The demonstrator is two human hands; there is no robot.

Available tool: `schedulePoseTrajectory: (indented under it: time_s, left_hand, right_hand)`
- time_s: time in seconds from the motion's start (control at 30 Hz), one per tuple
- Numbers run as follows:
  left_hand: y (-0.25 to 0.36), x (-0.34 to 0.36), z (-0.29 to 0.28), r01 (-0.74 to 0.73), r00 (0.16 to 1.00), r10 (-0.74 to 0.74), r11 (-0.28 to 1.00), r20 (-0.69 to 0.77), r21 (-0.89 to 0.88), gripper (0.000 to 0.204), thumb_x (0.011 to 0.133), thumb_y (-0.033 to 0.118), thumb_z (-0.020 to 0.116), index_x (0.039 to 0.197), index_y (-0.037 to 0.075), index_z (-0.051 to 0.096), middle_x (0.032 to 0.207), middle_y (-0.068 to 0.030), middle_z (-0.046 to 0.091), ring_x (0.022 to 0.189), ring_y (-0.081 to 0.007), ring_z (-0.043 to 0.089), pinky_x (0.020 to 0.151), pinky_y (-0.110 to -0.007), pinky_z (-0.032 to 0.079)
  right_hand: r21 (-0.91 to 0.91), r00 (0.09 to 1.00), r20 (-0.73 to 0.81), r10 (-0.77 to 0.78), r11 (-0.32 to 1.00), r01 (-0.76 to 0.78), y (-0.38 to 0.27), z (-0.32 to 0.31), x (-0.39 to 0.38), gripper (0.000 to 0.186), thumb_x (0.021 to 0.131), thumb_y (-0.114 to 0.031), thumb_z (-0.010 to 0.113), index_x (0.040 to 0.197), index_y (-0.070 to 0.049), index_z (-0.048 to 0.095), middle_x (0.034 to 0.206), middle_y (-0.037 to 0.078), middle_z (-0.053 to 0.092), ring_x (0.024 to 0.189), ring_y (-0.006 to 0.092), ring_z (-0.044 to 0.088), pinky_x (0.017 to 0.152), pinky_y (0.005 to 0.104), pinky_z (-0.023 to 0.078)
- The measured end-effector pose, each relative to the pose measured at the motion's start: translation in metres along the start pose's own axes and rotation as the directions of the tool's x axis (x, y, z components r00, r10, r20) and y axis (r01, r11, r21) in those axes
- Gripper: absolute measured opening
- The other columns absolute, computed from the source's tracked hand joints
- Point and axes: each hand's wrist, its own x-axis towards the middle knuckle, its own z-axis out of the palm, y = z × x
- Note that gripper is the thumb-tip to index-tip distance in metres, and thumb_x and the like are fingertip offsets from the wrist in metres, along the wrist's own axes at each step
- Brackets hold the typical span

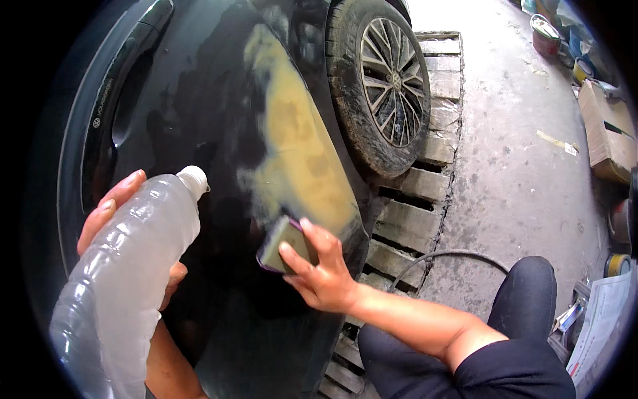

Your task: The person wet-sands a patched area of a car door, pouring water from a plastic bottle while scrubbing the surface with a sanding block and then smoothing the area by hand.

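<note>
My left hand (106,211) is wrapped round a clear plastic bottle (126,266) with a white cap (193,181). The bottle holds cloudy, whitish contents and tilts with its cap up and toward the car, where a small drop hangs at the cap's edge. In my right hand (327,272) is an olive sanding block (274,247) with a dark purple edge. The fingers press it on the black car door (199,126), just below a smooth yellowish filler patch (299,146). Grey, feathered edges surround this patch. The block's underside is hidden.
Beyond the door stands a dirty car wheel (393,83). A slatted floor grating (415,183) runs alongside the car, with a dark hose (458,253) across it. Cans, a cardboard box (606,130) and a printed sheet (601,319) line the right. My bent knees are close by.
</note>
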Motion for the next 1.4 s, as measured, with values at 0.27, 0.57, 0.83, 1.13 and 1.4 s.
schedulePoseTrajectory:
  time_s: [0.27, 0.57, 0.83, 1.13, 1.4]
  left_hand:
    - [-0.005, -0.015, -0.012, 0.115, 0.988, -0.097, 0.983, -0.121, 0.144, 0.089, 0.078, 0.051, 0.086, 0.143, 0.006, 0.045, 0.137, -0.0205, 0.056, 0.126, -0.0339, 0.058, 0.107, -0.046, 0.050]
    - [-0.020, -0.024, -0.014, 0.119, 0.992, -0.104, 0.962, -0.073, 0.246, 0.084, 0.078, 0.061, 0.079, 0.137, 0.006, 0.054, 0.135, -0.0150, 0.058, 0.123, -0.0287, 0.059, 0.102, -0.042, 0.052]
    - [-0.045, -0.056, -0.037, 0.183, 0.973, -0.161, 0.974, -0.165, 0.131, 0.072, 0.085, 0.043, 0.081, 0.135, -0.002, 0.054, 0.129, -0.0123, 0.061, 0.118, -0.0270, 0.060, 0.104, -0.041, 0.048]
    - [-0.078, -0.070, -0.067, 0.209, 0.972, -0.186, 0.963, -0.146, 0.167, 0.061, 0.088, 0.031, 0.082, 0.132, -0.001, 0.056, 0.125, -0.0096, 0.061, 0.117, -0.0231, 0.060, 0.104, -0.039, 0.047]
    - [-0.095, -0.074, -0.072, 0.137, 0.985, -0.103, 0.957, -0.140, 0.257, 0.049, 0.099, 0.033, 0.069, 0.127, -0.005, 0.057, 0.120, -0.0134, 0.062, 0.111, -0.0224, 0.061, 0.095, -0.034, 0.051]
  right_hand:
    - [-0.124, 0.995, -0.097, -0.039, 0.992, 0.027, -0.001, 0.010, 0.124, 0.071, 0.081, -0.016, 0.075, 0.148, -0.018, 0.052, 0.151, 0.026, 0.037, 0.131, 0.0445, 0.044, 0.106, 0.0529, 0.036]
    - [0.035, 0.999, -0.009, -0.031, 0.999, 0.031, 0.014, 0.020, -0.080, 0.057, 0.083, -0.013, 0.075, 0.137, -0.020, 0.061, 0.151, 0.024, 0.039, 0.133, 0.0424, 0.047, 0.108, 0.0520, 0.040]
    - [-0.027, 0.993, -0.106, 0.053, 0.998, -0.056, 0.007, 0.020, 0.023, 0.069, 0.083, -0.011, 0.073, 0.149, -0.016, 0.050, 0.154, 0.027, 0.032, 0.135, 0.0463, 0.039, 0.112, 0.0524, 0.032]
    - [-0.030, 0.954, -0.215, 0.207, 0.975, -0.218, 0.040, 0.018, -0.006, 0.068, 0.086, -0.013, 0.072, 0.149, -0.017, 0.047, 0.154, 0.026, 0.031, 0.138, 0.0464, 0.036, 0.114, 0.0537, 0.030]
    - [0.091, 0.977, -0.107, 0.184, 0.980, -0.174, 0.009, 0.040, -0.114, 0.078, 0.081, -0.010, 0.077, 0.152, -0.020, 0.045, 0.159, 0.025, 0.028, 0.142, 0.0459, 0.034, 0.116, 0.0534, 0.030]
